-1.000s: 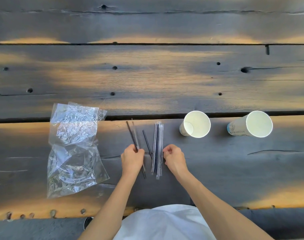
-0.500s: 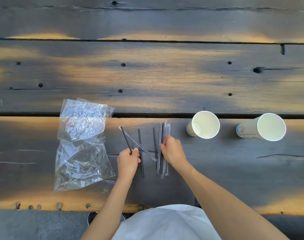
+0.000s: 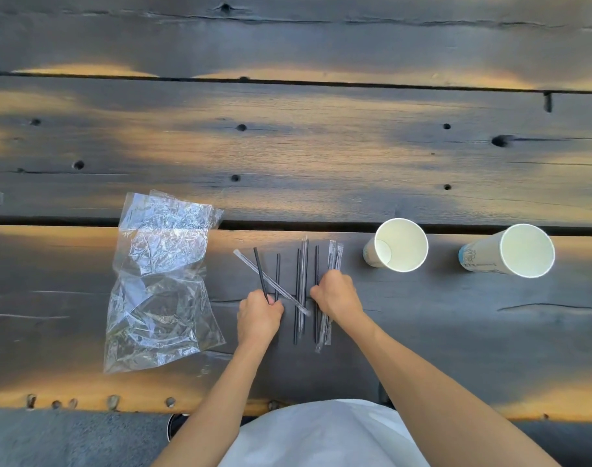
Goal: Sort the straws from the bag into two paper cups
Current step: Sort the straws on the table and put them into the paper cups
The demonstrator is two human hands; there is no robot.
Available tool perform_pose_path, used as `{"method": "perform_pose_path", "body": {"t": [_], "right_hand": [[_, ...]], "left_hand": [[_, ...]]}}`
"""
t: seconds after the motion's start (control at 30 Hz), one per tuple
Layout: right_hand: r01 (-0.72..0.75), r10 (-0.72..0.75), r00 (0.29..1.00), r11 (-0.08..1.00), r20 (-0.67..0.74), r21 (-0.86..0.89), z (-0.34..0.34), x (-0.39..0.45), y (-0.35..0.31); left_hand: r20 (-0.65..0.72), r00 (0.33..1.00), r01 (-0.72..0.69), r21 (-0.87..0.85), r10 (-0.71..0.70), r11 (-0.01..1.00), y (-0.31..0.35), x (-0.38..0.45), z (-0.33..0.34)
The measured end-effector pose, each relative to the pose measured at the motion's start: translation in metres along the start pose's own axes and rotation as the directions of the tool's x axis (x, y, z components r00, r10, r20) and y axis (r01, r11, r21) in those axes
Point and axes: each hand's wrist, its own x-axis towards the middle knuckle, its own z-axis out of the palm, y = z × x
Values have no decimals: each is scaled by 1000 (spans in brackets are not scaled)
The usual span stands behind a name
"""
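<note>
The left hand (image 3: 259, 318) has its fingers curled around the near end of a bare black straw (image 3: 260, 273), which slants up and away from them over the dark wooden desk (image 3: 321, 156). A clear-wrapped straw (image 3: 271, 281) lies crosswise just beyond those fingers. The right hand (image 3: 336, 294) rests with curled fingers on the wrapped straws (image 3: 333, 261); whether it actually pinches one I cannot tell. Between the two hands lie more black straws (image 3: 301, 288), side by side. The empty plastic bag (image 3: 159, 281) sits left of the left hand's fingers. Two white paper cups (image 3: 400, 244) (image 3: 520, 251) stand to the right of the right hand, apart from each other.
</note>
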Motion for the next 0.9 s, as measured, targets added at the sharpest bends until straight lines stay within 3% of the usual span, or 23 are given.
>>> {"method": "perform_pose_path", "body": {"t": [0.17, 0.3, 0.37, 0.6, 0.77, 0.9], "right_hand": [[1, 1, 1000, 987, -13, 160, -9, -9, 4], [13, -35, 996, 964, 79, 265, -14, -18, 9], [-15, -49, 985, 931, 166, 365, -17, -24, 10], [-62, -113, 956, 825, 272, 561, -25, -42, 9], [-18, -210, 936, 773, 282, 634, -18, -50, 3], [73, -253, 945, 779, 205, 623, -9, -51, -5]], "left_hand": [[190, 982, 1, -43, 7, 999, -6, -9, -13], [455, 890, 108, -197, -6, 975, -14, -20, -28], [514, 857, 124, -276, 38, 953, -16, -24, -36], [606, 779, 164, -444, 160, 881, -24, -41, -52], [448, 863, 94, -596, 233, 798, -11, -41, -37], [490, 828, 192, -705, 273, 683, 2, -43, -23]]}}
